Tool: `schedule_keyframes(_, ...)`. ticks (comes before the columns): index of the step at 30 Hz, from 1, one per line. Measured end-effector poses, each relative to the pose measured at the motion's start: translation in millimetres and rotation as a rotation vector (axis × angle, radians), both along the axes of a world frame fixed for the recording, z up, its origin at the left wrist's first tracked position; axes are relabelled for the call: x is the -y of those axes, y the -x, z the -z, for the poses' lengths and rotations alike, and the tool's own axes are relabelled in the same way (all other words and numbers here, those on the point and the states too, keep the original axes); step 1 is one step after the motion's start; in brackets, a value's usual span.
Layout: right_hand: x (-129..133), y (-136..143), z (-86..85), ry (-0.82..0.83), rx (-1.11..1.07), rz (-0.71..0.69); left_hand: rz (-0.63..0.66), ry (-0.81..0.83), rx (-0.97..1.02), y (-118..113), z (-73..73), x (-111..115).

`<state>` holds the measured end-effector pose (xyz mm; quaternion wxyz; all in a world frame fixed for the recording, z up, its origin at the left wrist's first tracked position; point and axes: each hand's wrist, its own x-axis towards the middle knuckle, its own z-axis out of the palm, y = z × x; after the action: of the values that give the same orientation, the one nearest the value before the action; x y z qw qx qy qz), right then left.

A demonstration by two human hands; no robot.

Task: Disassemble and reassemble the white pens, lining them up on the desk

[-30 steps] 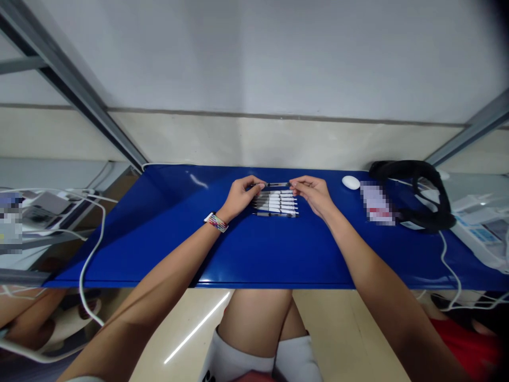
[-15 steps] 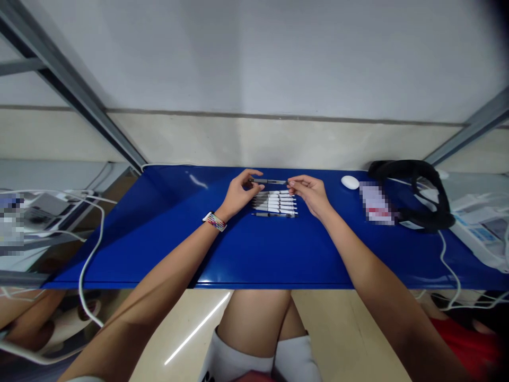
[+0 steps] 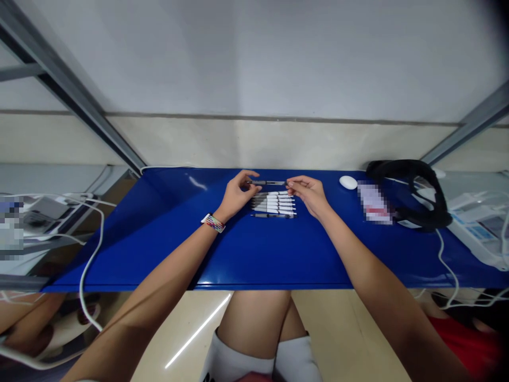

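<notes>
A dark pen (image 3: 267, 183) with a clear barrel lies crosswise between my hands, beyond a row of pens. My right hand (image 3: 308, 192) pinches its right end between thumb and fingers. My left hand (image 3: 237, 192) curves around the tip end with thumb and forefinger apart; whether it touches the pen I cannot tell. Just nearer to me, several white pens (image 3: 280, 201) with grey grips lie side by side, their tips to the left. Another dark pen (image 3: 274, 216) closes the row at its near side. A patterned band circles my left wrist.
On the right of the blue table (image 3: 262, 254) are a white mouse-like object (image 3: 348, 182), a blurred-out packet (image 3: 374, 201) and a black strapped headset (image 3: 421, 193). A white cable (image 3: 85, 265) hangs at the left edge. Metal frame posts rise at both sides, before a wall.
My hands and the pen between them keep nearly the same pose. The whole view has shifted slightly. The row of pens lies as before.
</notes>
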<state>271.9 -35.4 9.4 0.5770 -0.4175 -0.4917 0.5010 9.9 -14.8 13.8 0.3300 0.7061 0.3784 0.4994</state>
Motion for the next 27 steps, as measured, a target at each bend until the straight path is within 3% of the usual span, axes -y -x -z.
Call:
schedule_keyframes(18, -1.2, -1.7, -2.7, 0.036, -0.038, 0.027, 0.077, 0.053, 0.005, 4.2, 3.1, -5.3)
schedule_keyframes(23, -2.5, -4.0, -2.0, 0.033, -0.038, 0.029, -0.007, 0.087, -0.035, 7.2, 6.9, -10.2)
schedule_keyframes(27, -5.3, -6.9, -1.4, 0.07, -0.112, 0.054, -0.045, 0.087, 0.058, 8.3, 10.2, -14.1)
